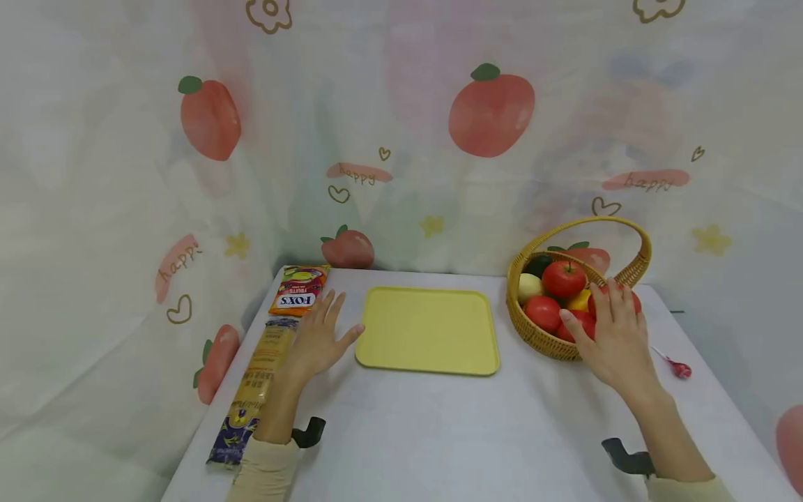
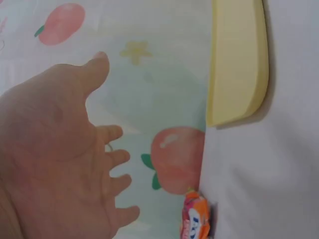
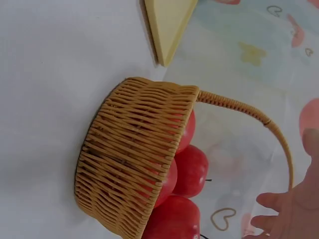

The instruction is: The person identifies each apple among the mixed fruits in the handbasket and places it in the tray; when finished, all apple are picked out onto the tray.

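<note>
My left hand (image 1: 316, 345) hovers with spread fingers between a yellow tray (image 1: 429, 331) and two packets at the table's left edge. The packets are an orange and red FOX'S candy bag (image 1: 298, 291) and a long gold and dark blue packet (image 1: 256, 376), partly behind the left arm. Over the front right of a wicker basket (image 1: 538, 340) is my right hand (image 1: 617, 352), its fingers extended and holding nothing. Several round red fruits (image 3: 191, 171) fill the basket, with a pale round one (image 1: 530, 287) and a dark green one; the hand hides part of them.
A red-wrapped lollipop (image 1: 679, 369) lies right of the basket. The basket's tall arched handle (image 3: 249, 110) rises above the fruit. White cloth covers the table (image 1: 439, 439), and a printed fabric backdrop (image 1: 401, 90) stands behind and at the sides.
</note>
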Motion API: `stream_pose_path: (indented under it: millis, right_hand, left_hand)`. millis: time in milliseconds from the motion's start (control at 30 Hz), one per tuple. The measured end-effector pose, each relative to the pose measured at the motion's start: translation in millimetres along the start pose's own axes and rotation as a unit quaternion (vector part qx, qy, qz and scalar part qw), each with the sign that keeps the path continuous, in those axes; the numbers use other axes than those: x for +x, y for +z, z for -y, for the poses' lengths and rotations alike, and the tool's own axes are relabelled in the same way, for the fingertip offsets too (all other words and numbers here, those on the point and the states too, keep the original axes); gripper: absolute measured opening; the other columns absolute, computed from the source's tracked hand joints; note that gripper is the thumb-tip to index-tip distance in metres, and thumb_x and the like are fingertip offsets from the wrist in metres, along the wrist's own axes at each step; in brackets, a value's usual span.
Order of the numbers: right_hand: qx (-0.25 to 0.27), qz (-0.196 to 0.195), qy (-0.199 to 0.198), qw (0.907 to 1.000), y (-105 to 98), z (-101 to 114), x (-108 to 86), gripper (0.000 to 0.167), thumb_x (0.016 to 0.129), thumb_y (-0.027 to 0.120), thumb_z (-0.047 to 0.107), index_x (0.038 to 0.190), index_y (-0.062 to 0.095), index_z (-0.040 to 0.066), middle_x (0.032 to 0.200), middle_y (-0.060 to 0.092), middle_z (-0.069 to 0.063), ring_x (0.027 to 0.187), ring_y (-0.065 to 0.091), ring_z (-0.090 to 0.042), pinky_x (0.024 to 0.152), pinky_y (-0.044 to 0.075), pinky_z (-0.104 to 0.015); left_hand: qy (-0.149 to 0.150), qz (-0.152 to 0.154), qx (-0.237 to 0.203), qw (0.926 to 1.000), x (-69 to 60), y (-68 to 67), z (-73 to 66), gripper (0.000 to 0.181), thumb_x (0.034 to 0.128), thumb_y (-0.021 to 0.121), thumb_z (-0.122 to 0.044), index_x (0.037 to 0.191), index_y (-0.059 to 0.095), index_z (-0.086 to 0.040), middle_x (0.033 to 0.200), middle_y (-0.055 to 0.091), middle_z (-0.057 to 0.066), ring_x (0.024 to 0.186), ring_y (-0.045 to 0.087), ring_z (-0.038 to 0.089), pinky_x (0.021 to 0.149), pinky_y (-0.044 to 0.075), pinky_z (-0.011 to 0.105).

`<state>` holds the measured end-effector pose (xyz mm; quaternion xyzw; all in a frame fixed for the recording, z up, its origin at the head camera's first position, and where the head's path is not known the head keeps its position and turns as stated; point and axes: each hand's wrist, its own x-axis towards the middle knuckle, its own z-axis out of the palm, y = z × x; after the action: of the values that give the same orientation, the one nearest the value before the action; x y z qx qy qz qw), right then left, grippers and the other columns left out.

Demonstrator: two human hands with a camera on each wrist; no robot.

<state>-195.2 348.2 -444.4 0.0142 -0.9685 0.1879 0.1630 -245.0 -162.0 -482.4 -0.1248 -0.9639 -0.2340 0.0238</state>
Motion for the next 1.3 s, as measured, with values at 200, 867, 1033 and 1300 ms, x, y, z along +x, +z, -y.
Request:
stream_pose_path:
  millis: [200,867,1033,1300]
  right_hand:
    - [0.038,-0.021,0.009,0.9990,-8,-14,7.9,0.082,0.109,0.043,0.051,0.161,0.020,-0.007,0.170,0.003,-0.032,0.154,-0.005,-0.057,0.117,0.000,-0.082]
    - [0.156,-0.105,0.169,0.9675,-12,-69,26.4,0.052,0.110,0.045,0.036,0.159,0.044,0.021,0.163,0.040,-0.019,0.150,0.034,-0.045,0.122,0.028,-0.068]
    - [0.223,-0.095,0.213,0.9465,-6,-84,31.0,0.051,0.109,0.050,0.037,0.158,0.047,0.023,0.160,0.046,-0.014,0.137,0.055,-0.014,0.108,0.051,-0.027]
    - [0.370,-0.051,0.275,0.8862,-3,-101,33.1,0.056,0.104,0.063,0.038,0.157,0.048,0.032,0.138,0.058,0.018,0.103,0.054,0.009,0.063,0.059,-0.011]
  left_hand:
    - [-0.003,-0.015,-0.100,0.9948,1.3,8.4,4.1,0.087,0.1036,0.049,-0.063,0.168,0.018,-0.012,0.174,0.012,0.016,0.160,0.004,0.040,0.125,0.014,0.071]
    - [-0.083,-0.035,-0.356,0.9303,6.6,46.1,14.2,0.080,0.1067,0.046,-0.059,0.167,0.021,-0.013,0.170,0.027,0.016,0.157,0.023,0.036,0.127,0.022,0.060]
    - [-0.105,-0.025,-0.434,0.8946,7.5,52.1,14.2,0.075,0.1088,0.048,-0.049,0.166,0.021,-0.011,0.168,0.029,0.020,0.154,0.030,0.040,0.125,0.028,0.060]
    - [-0.137,-0.039,-0.485,0.8627,7.0,66.5,12.4,0.066,0.1083,0.052,-0.024,0.164,0.024,-0.003,0.163,0.035,0.028,0.150,0.036,0.043,0.122,0.035,0.058]
